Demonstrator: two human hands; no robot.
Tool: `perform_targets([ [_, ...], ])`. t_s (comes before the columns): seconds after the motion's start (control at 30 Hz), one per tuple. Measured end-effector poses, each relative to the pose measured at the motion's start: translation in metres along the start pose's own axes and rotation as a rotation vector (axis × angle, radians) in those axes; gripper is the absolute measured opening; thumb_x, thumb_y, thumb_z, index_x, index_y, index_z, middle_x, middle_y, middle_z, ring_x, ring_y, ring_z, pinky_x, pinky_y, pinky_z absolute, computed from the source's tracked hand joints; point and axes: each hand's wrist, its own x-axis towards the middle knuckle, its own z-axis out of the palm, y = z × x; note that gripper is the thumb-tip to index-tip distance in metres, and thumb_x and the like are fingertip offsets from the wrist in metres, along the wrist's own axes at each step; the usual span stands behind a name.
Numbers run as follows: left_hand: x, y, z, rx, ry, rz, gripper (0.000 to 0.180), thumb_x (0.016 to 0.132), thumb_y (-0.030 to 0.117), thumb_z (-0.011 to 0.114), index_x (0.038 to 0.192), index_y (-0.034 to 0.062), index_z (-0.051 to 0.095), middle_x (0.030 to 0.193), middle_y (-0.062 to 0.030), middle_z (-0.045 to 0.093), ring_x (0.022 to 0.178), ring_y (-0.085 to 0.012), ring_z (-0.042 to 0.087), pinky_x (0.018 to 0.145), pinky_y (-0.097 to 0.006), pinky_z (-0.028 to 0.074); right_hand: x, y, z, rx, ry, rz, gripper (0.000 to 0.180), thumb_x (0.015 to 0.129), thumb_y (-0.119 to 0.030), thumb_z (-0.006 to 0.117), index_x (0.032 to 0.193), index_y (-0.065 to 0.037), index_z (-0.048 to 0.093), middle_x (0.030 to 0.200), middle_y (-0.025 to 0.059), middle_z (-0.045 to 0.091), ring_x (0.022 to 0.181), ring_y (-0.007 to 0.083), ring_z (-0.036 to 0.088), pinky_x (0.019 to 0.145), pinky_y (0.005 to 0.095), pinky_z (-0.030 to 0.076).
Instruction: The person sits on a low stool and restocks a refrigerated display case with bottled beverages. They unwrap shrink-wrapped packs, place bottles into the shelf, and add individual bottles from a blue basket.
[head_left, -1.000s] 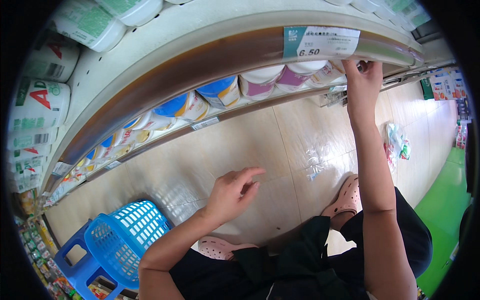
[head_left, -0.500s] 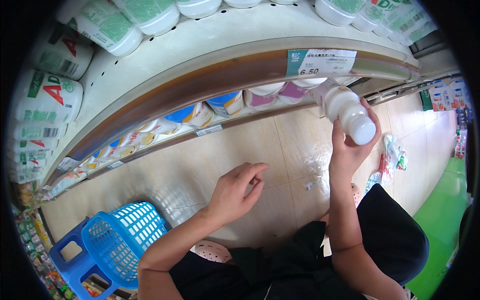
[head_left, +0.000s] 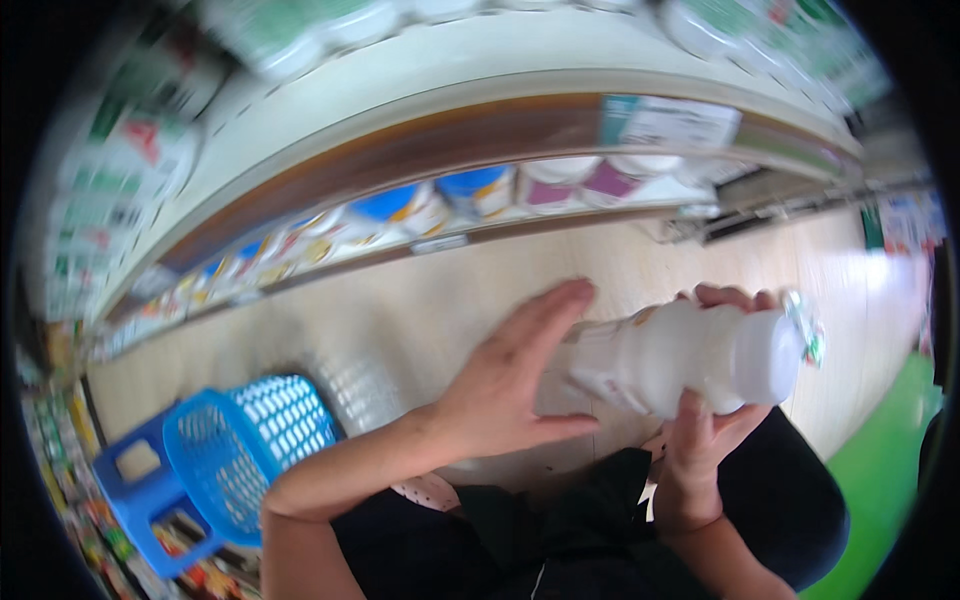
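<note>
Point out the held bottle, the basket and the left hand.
Held bottle (head_left: 675,350): head view, middle of its white body.
Basket (head_left: 292,418): head view, its outer lattice wall.
Left hand (head_left: 492,393): head view, back of the hand.

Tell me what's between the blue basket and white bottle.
In the head view, the left hand and left forearm appear between the blue basket and white bottle.

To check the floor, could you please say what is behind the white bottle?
Partly behind the bottle are the right hand, pale floor and a plastic wrapper; covered parts cannot be seen.
</note>
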Motion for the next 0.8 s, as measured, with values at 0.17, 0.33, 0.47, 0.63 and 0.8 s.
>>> perform_targets([
  [0.17,-0.027,0.000,-0.003,-0.262,-0.059,-0.150,0.090,0.059,0.027,0.078,0.130,-0.0010,0.030,0.120,-0.0220,0.048,0.103,-0.0341,0.054,0.087,-0.039,0.045,-0.035,-0.007,0.038,0.072,-0.134,0.298,0.075,0.070,-0.026,0.064,0.129,0.004,0.027,0.114,0.0174,0.046,0.106,0.0273,0.048,0.091,0.0399,0.040],
  [0.33,-0.105,0.003,-0.032,-0.308,0.073,-0.344,0.073,0.062,0.025,0.077,0.120,0.0000,0.039,0.099,-0.0166,0.060,0.089,-0.0279,0.061,0.076,-0.035,0.049,-0.060,-0.011,0.062,0.233,-0.555,0.448,0.073,0.084,-0.036,0.055,0.134,0.005,0.022,0.124,0.0195,0.043,0.113,0.0284,0.044,0.096,0.0383,0.036],
  [0.47,-0.177,0.009,-0.083,-0.305,0.494,-0.496,0.062,0.068,0.023,0.076,0.116,0.0014,0.043,0.092,-0.0108,0.062,0.082,-0.0169,0.062,0.073,-0.030,0.049,-0.059,-0.012,0.065,0.172,-0.893,0.447,0.058,0.084,-0.020,0.052,0.133,0.002,0.029,0.129,0.0164,0.041,0.120,0.0263,0.041,0.100,0.0370,0.032],
  [0.63,-0.265,0.008,-0.158,-0.195,1.442,-0.551,0.040,0.077,0.022,0.067,0.107,0.0024,0.050,0.089,-0.0093,0.060,0.075,-0.0161,0.061,0.065,-0.029,0.051,-0.059,0.001,0.066,-0.032,-1.063,0.478,0.052,0.078,0.000,0.051,0.128,-0.002,0.037,0.128,0.0144,0.042,0.116,0.0237,0.044,0.098,0.0361,0.035],
  [0.8,-0.333,-0.060,-0.157,0.088,1.368,-1.111,0.053,0.070,0.026,0.073,0.107,0.0002,0.046,0.092,-0.0125,0.060,0.076,-0.0200,0.061,0.064,-0.032,0.052,-0.059,0.007,0.081,-0.094,-1.073,0.432,0.052,0.076,0.004,0.053,0.126,-0.002,0.039,0.126,0.0149,0.043,0.112,0.0254,0.048,0.093,0.0352,0.039],
])
